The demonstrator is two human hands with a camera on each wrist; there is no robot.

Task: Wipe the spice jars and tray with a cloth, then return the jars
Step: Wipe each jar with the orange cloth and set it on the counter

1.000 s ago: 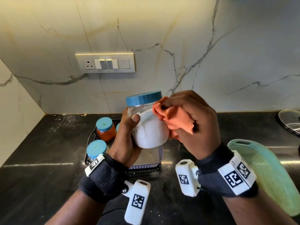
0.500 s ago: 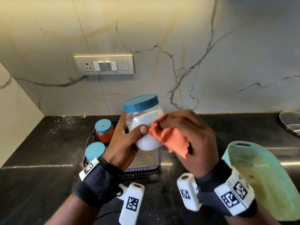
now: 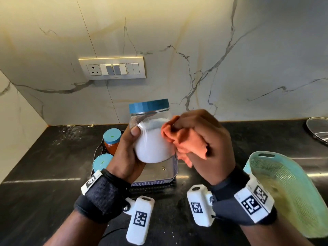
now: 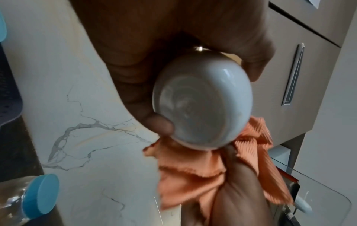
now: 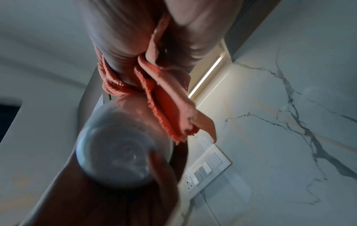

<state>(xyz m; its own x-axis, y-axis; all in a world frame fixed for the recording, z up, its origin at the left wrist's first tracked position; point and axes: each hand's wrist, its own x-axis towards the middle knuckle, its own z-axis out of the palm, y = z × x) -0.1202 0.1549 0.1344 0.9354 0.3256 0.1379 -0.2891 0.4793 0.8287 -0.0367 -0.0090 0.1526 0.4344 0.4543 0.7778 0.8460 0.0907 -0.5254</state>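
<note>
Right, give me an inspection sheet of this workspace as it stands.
Surface: black stone counter, pale specks near the back corner.
Job's things: white-powder jar with blue lid held up and tilted; orange cloth against its side; metal tray holds an orange-spice jar and another blue-lidded jar.
Clutter: mint-green basket at right; steel lid at far right.
Grippers: left hand grips the white-powder jar; right hand grips the cloth.
Cables: nothing seen.
Surroundings: marble backsplash; switch panel.
</note>
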